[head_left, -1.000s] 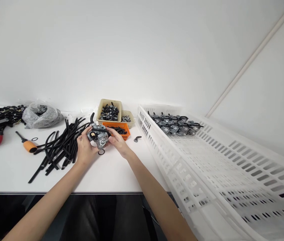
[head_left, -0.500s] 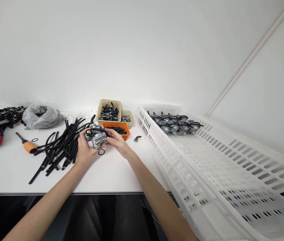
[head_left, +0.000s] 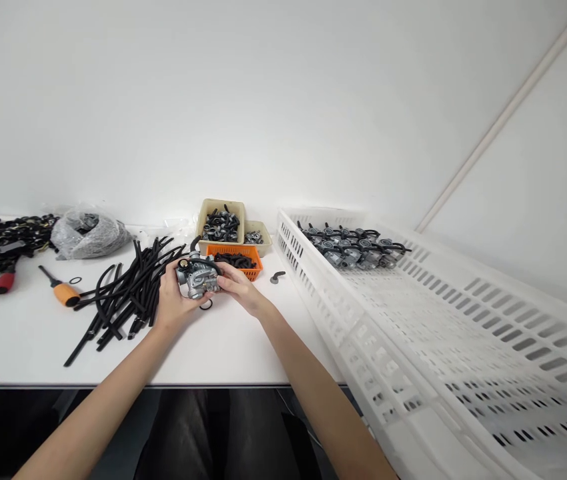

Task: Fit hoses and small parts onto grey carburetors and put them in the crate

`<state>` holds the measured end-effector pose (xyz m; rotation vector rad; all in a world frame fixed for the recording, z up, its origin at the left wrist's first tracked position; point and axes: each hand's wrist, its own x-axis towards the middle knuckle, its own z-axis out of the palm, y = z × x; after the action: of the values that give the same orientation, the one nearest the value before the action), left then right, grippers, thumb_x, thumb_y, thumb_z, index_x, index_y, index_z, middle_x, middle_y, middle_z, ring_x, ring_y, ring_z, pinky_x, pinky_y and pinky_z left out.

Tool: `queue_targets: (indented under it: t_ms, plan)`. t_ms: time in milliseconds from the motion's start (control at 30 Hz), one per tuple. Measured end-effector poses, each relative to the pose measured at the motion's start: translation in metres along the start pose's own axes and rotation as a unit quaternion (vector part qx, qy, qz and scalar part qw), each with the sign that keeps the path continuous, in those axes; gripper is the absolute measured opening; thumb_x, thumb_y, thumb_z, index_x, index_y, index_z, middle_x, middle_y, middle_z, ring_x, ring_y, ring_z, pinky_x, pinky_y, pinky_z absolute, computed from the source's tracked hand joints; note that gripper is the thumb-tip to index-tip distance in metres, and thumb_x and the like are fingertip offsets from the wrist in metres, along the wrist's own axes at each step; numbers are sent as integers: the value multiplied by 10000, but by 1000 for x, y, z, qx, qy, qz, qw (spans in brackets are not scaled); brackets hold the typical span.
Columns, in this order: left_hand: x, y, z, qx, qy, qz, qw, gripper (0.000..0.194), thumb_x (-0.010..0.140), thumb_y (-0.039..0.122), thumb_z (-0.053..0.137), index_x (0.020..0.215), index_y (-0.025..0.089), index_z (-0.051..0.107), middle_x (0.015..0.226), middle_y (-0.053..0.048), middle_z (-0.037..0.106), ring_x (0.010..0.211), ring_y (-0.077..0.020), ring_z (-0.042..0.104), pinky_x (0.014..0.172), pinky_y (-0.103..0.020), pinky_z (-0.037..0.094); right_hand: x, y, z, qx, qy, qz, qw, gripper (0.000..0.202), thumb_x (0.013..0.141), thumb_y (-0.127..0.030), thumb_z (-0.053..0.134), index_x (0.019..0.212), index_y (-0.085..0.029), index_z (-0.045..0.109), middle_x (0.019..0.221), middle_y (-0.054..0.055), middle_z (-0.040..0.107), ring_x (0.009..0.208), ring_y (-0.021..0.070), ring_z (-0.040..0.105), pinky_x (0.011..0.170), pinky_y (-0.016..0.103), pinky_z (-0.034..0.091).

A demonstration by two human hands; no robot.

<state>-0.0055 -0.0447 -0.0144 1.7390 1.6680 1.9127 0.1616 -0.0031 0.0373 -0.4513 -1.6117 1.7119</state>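
Between my two hands, above the white table, is a silver metal carburetor point(head_left: 200, 279) with a black hose across its front and a brass-coloured round fitting at its left. My left hand point(head_left: 172, 298) is closed round its left side and underside. From the right, my right hand point(head_left: 239, 288) grips it, with the thumb on its front; some fingers are hidden behind it. A black rubber ring point(head_left: 206, 305) lies on the table just below the carburetor. Close behind my right hand stands an orange basket point(head_left: 252, 274) of small black parts.
Black hoses point(head_left: 128, 293) lie piled at left, near an orange-handled screwdriver point(head_left: 66, 294) and a red handle point(head_left: 3, 283). A plastic bag point(head_left: 88, 235) sits behind them. Beige bins point(head_left: 220, 202) hold small parts. At right, a white crate point(head_left: 363, 333) holds several carburetors point(head_left: 358, 250).
The whole view has shifted slightly, so everything appears a little further right. Both hands keep hold of the carburetor in nearly the same pose.
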Motion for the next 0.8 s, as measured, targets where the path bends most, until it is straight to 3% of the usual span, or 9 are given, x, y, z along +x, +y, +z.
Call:
queue_targets:
  t_ms: [567, 800]
  plan:
    - [-1, -2, 2, -11, 18, -22, 1000, 835, 519, 553, 789, 1183, 194, 432, 1043, -108, 621, 848, -255, 626, 733, -408, 520, 1, 2, -1, -4, -10, 15, 1000, 456, 679, -402, 754, 1079, -227, 624, 1063, 35, 598, 961, 174, 556, 803, 283, 465]
    - [-1, 0, 0, -19, 30, 22, 999, 865, 510, 530, 808, 1210, 205, 417, 1147, -127, 576, 951, -273, 616, 790, -420, 515, 1, 1, -2, -7, -29, 5, 1000, 515, 663, -372, 758, 1137, -235, 609, 1118, 40, 596, 1012, 192, 547, 825, 302, 457]
